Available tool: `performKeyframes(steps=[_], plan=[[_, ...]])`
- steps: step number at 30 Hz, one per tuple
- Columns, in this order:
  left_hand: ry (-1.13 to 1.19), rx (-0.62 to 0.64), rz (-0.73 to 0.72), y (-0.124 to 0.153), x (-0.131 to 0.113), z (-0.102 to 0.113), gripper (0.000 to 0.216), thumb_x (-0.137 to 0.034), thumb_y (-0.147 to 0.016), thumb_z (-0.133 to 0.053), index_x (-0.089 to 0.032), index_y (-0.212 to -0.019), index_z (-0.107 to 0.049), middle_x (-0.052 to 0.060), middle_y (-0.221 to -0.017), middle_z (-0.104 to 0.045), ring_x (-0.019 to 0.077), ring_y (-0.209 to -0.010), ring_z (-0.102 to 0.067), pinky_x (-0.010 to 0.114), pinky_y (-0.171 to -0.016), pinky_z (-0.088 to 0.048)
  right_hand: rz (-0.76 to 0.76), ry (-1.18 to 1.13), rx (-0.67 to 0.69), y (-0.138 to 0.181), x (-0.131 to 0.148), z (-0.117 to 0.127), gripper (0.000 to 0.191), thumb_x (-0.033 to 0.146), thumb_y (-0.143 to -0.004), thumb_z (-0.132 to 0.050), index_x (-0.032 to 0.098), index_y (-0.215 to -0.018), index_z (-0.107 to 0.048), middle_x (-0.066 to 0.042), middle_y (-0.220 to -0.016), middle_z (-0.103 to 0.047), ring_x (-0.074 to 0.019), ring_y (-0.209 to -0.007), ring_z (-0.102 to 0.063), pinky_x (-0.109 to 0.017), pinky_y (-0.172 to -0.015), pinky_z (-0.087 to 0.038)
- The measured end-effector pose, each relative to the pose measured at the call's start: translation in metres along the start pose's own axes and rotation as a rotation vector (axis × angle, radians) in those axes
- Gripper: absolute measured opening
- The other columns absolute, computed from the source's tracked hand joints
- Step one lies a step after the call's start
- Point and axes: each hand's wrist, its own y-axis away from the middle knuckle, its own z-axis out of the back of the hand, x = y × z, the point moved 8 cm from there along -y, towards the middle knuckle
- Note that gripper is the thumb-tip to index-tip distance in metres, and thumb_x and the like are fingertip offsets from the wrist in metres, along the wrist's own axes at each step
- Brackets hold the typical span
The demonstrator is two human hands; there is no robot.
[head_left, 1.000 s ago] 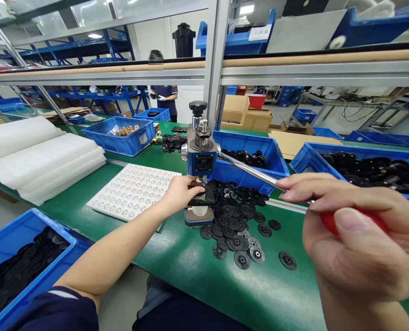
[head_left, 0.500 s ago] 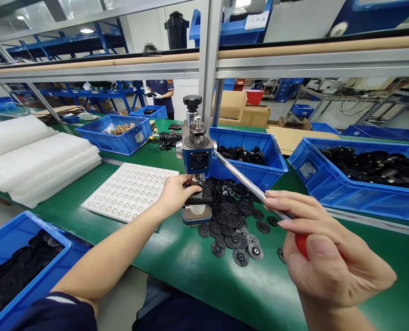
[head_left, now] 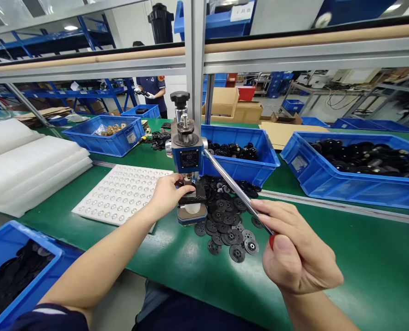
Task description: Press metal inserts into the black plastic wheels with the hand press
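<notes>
A small blue arbor press (head_left: pixel 189 158) stands on the green workbench. My right hand (head_left: pixel 299 250) is closed around the red-tipped end of its steel lever (head_left: pixel 228 179), which slopes down toward me. At the press's base, my left hand (head_left: pixel 168 193) has thumb and fingers closed around the spot under the ram; what they pinch is hidden. Black plastic discs (head_left: pixel 234 236) lie in a loose pile right of the press base. Left of it, a white foam tray (head_left: pixel 104 220) holds rows of small round metal parts.
Blue bins with black parts stand behind the press (head_left: pixel 263 172), at right (head_left: pixel 356 186) and at lower left (head_left: pixel 56 250). Another bin (head_left: pixel 122 145) holds brass-coloured parts. White foam sheets (head_left: pixel 35 170) are stacked at left. A metal post (head_left: pixel 195 59) rises behind the press. A person (head_left: pixel 151 89) stands beyond.
My right hand has pulled the lever lower, so it slopes more steeply. My left hand stays at the press. The whole view has shifted slightly.
</notes>
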Motion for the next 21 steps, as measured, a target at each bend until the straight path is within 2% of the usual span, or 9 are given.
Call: performKeyframes(steps=[3, 6, 9, 11, 14, 17, 19, 21], plan=[[-0.002, -0.052, 0.013, 0.004, -0.004, 0.003, 0.021, -0.033, -0.069, -0.076, -0.016, -0.083, -0.074, 0.004, -0.077, -0.075, 0.0196, -0.071, -0.066, 0.029, -0.069, -0.049, -0.037, 0.076, 0.062, -0.003, 0.0, -0.001, 0.035, 0.015, -0.082, -0.046, 0.018, -0.109, -0.068, -0.01, -0.098, -0.072, -0.0302, -0.089, -0.072, -0.049, -0.069, -0.06], [0.019, -0.06, 0.016, 0.005, -0.006, 0.003, 0.02, -0.033, -0.068, -0.077, -0.017, -0.08, -0.072, 0.002, -0.074, -0.074, 0.0186, -0.069, -0.065, 0.028, -0.066, -0.048, -0.063, 0.082, 0.005, 0.003, 0.0, 0.001, 0.036, 0.016, -0.081, -0.046, 0.018, -0.11, -0.067, -0.011, -0.097, -0.072, -0.0317, -0.091, -0.072, -0.051, -0.068, -0.059], [0.023, -0.045, 0.013, 0.004, -0.005, 0.002, 0.021, -0.034, -0.068, -0.076, -0.017, -0.08, -0.072, 0.003, -0.075, -0.074, 0.019, -0.072, -0.065, 0.029, -0.068, -0.048, -0.057, 0.11, -0.074, 0.02, -0.004, 0.002, 0.033, 0.016, -0.081, -0.045, 0.02, -0.103, -0.068, -0.011, -0.098, -0.072, -0.0335, -0.09, -0.072, -0.053, -0.065, -0.058], [0.018, -0.033, 0.012, 0.003, -0.003, 0.001, 0.021, -0.034, -0.069, -0.076, -0.017, -0.081, -0.072, 0.003, -0.077, -0.074, 0.0191, -0.073, -0.065, 0.029, -0.07, -0.049, -0.052, 0.132, -0.073, 0.034, -0.01, -0.001, 0.032, 0.015, -0.081, -0.044, 0.019, -0.102, -0.069, -0.012, -0.1, -0.072, -0.0335, -0.089, -0.072, -0.053, -0.065, -0.058], [0.01, -0.021, 0.001, 0.002, -0.002, -0.001, 0.021, -0.034, -0.069, -0.075, -0.017, -0.081, -0.072, 0.003, -0.076, -0.073, 0.0188, -0.071, -0.064, 0.029, -0.069, -0.048, -0.032, 0.106, -0.026, 0.05, -0.017, -0.008, 0.038, 0.012, -0.08, -0.045, 0.017, -0.11, -0.068, -0.012, -0.107, -0.072, -0.0321, -0.092, -0.072, -0.049, -0.067, -0.058], [-0.001, -0.043, -0.014, 0.003, -0.005, 0.001, 0.021, -0.035, -0.068, -0.075, -0.018, -0.079, -0.071, 0.002, -0.073, -0.072, 0.018, -0.07, -0.062, 0.028, -0.067, -0.047, -0.001, 0.065, 0.05, 0.046, -0.015, -0.01, 0.046, 0.006, -0.08, -0.047, 0.016, -0.12, -0.066, -0.014, -0.113, -0.07, -0.0307, -0.097, -0.071, -0.047, -0.07, -0.058], [-0.008, -0.069, -0.006, 0.003, -0.007, 0.002, 0.019, -0.034, -0.068, -0.076, -0.018, -0.075, -0.069, 0.001, -0.07, -0.07, 0.0173, -0.067, -0.061, 0.027, -0.064, -0.045, 0.009, 0.094, 0.159, 0.033, -0.007, -0.011, 0.048, 0.003, -0.081, -0.048, 0.016, -0.124, -0.064, -0.014, -0.114, -0.07, -0.0286, -0.099, -0.07, -0.044, -0.073, -0.057], [-0.017, -0.09, 0.013, 0.004, -0.007, 0.003, 0.019, -0.033, -0.066, -0.077, -0.018, -0.073, -0.067, 0.0, -0.067, -0.069, 0.0167, -0.065, -0.059, 0.027, -0.062, -0.044, 0.012, 0.192, 0.298, 0.018, 0.003, -0.012, 0.047, 0.002, -0.082, -0.051, 0.016, -0.126, -0.061, -0.012, -0.103, -0.071, -0.0239, -0.092, -0.07, -0.037, -0.071, -0.056]])
